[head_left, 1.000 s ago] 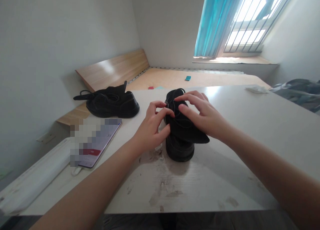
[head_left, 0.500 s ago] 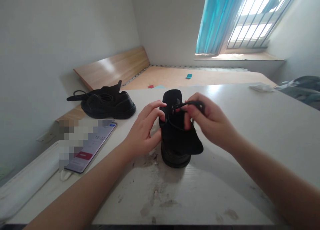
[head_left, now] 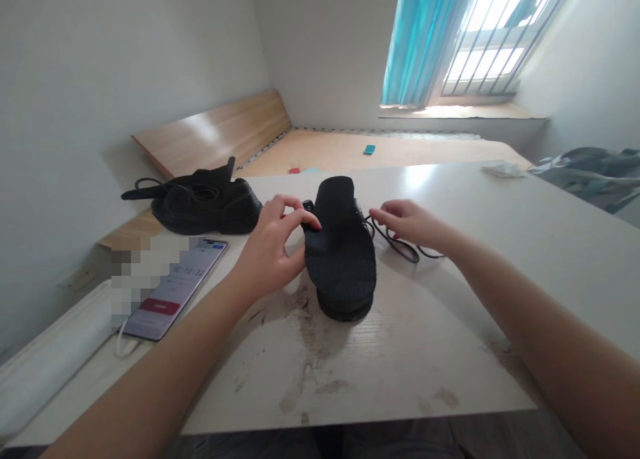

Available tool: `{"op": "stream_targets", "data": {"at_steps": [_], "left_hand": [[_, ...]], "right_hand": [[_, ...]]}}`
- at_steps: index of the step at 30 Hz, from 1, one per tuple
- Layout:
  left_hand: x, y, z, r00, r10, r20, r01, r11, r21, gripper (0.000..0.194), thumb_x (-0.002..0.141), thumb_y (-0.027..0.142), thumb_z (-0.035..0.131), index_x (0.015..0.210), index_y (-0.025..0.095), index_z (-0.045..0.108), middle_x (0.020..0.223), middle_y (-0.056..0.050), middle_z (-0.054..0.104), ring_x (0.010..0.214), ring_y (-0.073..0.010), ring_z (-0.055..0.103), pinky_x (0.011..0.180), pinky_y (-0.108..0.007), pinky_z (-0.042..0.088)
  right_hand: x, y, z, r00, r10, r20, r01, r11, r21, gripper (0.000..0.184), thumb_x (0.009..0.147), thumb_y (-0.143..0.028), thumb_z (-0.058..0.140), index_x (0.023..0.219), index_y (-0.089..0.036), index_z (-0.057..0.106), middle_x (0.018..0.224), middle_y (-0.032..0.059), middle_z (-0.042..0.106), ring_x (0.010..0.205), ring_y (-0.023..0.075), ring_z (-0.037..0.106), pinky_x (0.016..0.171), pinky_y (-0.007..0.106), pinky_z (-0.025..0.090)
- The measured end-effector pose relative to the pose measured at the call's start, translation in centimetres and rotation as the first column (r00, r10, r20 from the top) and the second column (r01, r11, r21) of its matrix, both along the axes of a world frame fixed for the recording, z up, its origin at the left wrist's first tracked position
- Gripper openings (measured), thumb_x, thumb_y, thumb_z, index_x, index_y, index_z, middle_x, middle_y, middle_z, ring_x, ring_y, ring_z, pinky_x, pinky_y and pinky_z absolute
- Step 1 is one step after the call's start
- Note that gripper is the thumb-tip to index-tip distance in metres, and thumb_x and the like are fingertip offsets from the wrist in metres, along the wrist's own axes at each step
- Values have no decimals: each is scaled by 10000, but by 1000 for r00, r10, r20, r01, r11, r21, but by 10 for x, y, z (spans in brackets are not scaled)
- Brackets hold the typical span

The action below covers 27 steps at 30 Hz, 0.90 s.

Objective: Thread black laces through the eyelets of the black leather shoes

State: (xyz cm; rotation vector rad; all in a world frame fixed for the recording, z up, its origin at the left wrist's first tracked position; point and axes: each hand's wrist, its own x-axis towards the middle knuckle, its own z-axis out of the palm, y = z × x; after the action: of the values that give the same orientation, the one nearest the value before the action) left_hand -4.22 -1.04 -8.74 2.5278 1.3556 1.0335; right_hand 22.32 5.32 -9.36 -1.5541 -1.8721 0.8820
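Observation:
A black shoe (head_left: 345,310) stands on the white table in front of me. Its long ribbed tongue (head_left: 340,246) lies over the top and hides most of the opening. My left hand (head_left: 275,246) pinches the tongue's left edge between thumb and fingers. To the right of the shoe, my right hand (head_left: 407,222) has its fingertips closed on a black shoelace (head_left: 411,256), which loops down onto the table. Some eyelets show beside the tongue's right edge.
Another black shoe (head_left: 205,206) with loose laces sits at the back left. Closer in lies a phone (head_left: 173,292) with a white cable attached. A crumpled clear wrapper (head_left: 503,170) rests at the far right. Dark stains mark the table (head_left: 400,352) near me.
My right hand has moved away from the shoe's top to its right side, drawing the lace out. The tongue has straightened over the shoe, with my left hand still at its left side.

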Motion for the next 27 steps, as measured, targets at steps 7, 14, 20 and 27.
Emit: {"op": "stream_targets", "data": {"at_steps": [7,14,20,27], "left_hand": [[0,-1,5,997,58,-54,-54,997,61,147,794,220,603,937,204,632,987,-60,529,1029,-244,497,976,-434,398],[-1,-1,6,996,72,-56,-68,995,74,159,768,243,649,925,215,648,931,-42,594,1007,-245,484,951,-422,408],[-1,4,5,992,127,25,-127,992,6,170,782,251,605,944,218,647,882,-36,594,950,-234,503,891,-411,441],[-1,18,5,956,233,177,-190,955,-229,407,730,287,648,1126,220,581,781,-11,589,697,-183,550,689,-353,471]], "right_hand": [[-22,-30,18,960,252,-123,-186,900,393,355,938,-444,457,1165,-205,589,1060,83,604,1043,231,574,933,434,473],[-39,-49,16,927,345,-144,-275,890,363,279,936,-392,494,1132,-238,617,1167,72,548,1086,197,551,878,349,500],[-41,-49,13,958,190,-214,-125,951,284,224,845,-382,605,981,-222,529,1007,34,590,927,177,571,728,312,484],[-43,-44,12,951,198,-239,-152,969,196,260,809,-423,601,715,-181,597,803,17,509,707,135,472,646,304,385]]}}
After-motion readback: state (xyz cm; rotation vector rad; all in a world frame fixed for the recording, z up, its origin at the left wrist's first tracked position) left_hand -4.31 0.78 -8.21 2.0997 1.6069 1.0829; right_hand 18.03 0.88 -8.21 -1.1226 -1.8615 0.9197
